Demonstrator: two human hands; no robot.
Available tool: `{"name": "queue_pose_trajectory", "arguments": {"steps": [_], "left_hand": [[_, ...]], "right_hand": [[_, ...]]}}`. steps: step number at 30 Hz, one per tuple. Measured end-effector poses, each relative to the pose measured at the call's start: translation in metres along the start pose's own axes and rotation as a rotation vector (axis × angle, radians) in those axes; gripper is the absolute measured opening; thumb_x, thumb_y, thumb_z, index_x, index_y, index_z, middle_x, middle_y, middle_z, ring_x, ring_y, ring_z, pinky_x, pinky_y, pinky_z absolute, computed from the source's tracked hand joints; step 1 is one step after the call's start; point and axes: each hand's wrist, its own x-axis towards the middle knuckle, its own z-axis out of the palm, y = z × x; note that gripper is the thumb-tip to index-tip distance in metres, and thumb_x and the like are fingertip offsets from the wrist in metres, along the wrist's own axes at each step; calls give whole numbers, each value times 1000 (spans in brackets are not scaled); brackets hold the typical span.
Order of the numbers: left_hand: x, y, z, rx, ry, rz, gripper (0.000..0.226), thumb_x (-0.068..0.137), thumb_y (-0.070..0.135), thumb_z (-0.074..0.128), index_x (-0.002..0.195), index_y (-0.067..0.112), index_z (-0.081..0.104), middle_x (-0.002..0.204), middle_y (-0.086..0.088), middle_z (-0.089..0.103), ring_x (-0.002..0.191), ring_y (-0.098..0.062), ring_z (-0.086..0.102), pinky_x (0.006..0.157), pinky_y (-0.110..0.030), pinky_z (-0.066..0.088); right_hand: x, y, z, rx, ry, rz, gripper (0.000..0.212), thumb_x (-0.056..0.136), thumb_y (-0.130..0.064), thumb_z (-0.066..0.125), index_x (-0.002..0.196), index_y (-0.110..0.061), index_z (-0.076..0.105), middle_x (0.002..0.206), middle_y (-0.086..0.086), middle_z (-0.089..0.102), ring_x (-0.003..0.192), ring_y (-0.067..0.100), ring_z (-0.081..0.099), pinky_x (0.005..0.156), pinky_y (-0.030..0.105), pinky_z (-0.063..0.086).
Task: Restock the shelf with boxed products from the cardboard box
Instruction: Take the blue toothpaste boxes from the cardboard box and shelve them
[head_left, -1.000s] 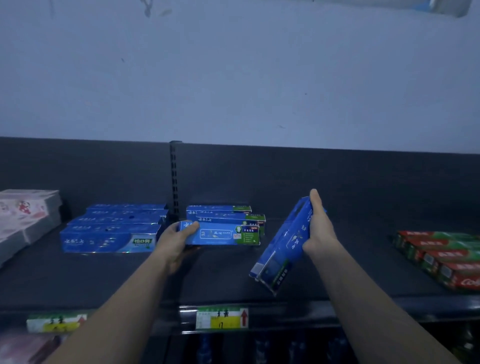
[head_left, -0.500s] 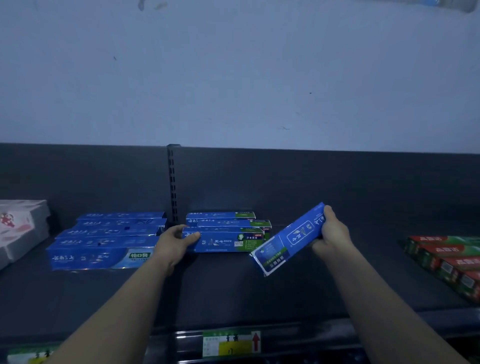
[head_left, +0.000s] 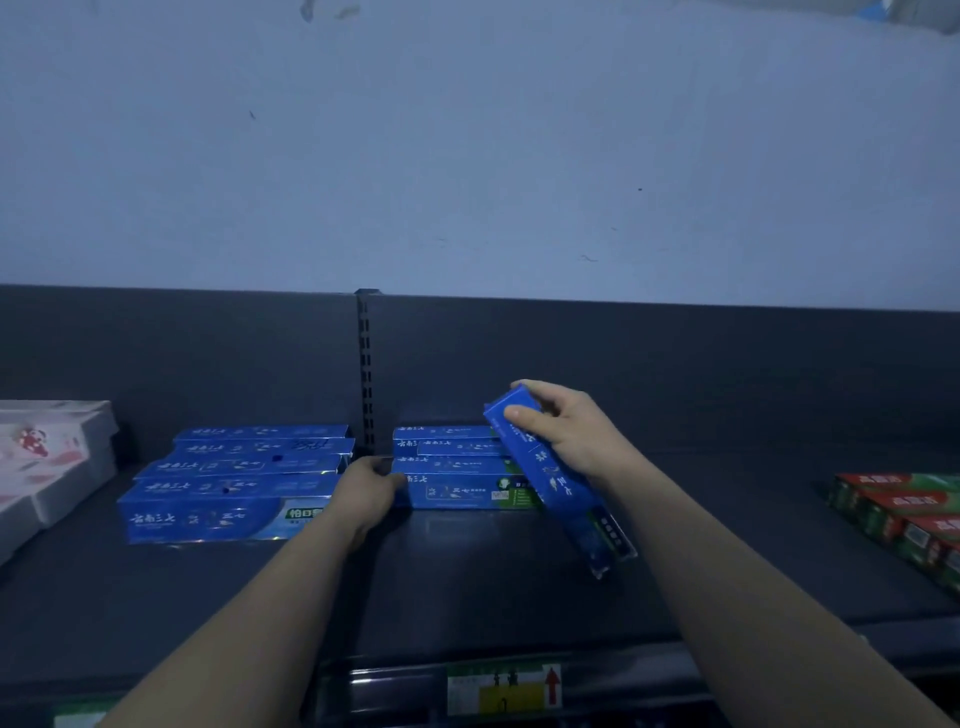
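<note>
Your right grip (head_left: 576, 436) pinches the box (head_left: 558, 488) at its far end; likely light, stiff card, so hold its edges. Your left grip (head_left: 366, 491) seems curled on the stack (head_left: 457, 493).

One head-worn wide-angle view only; it looks forward and a little downward, square on to the shelf (head_left: 467, 587); the pale wall (head_left: 467, 156) fills the frame from 9 through 12 to 3 o'clock, the shelf deck the lower half, its front lip at 6 o'clock; it sits close, the left hand (head_left: 366, 488) reaching in from 7 o'clock, the right hand (head_left: 576, 436) from 5 o'clock.
</note>
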Motion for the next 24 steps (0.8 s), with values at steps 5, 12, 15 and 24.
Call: {"name": "queue_pose_trajectory", "arguments": {"steps": [5, 12, 15, 24], "left_hand": [[-4, 3, -6, -31, -32, -30, 41, 94, 12, 54, 134, 3, 46, 129, -13, 53, 111, -29, 52, 99, -42, 44], [-5, 1, -8, -90, -83, -42, 35, 95, 9, 50, 129, 3, 51, 121, -11, 59, 108, -28, 56, 96, -43, 47], [-10, 3, -7, -125, -96, -58, 15, 95, 3, 48, 91, 11, 60, 92, -5, 60, 82, -19, 55, 82, -37, 47], [-25, 10, -3, -230, -80, -55, 26, 97, -2, 42, 79, 15, 50, 81, 5, 50, 75, -9, 48, 86, -32, 42]], "right_hand": [[9, 9, 23, -378, -109, -10, 54, 85, -28, 71, 136, -23, 53, 112, -7, 67, 88, 9, 69, 84, 31, 57], [-6, 30, 12, -674, -254, 74, 58, 76, -15, 79, 128, -14, 55, 101, -8, 51, 87, 3, 50, 79, 10, 41], [-16, 33, -28, -845, -217, 183, 66, 67, -28, 85, 125, -21, 53, 115, -5, 50, 105, 13, 53, 91, 24, 44], [-27, 65, -50, -704, -27, 359, 35, 65, -20, 86, 86, -20, 58, 90, -2, 62, 81, 17, 60, 64, 29, 47]]}}
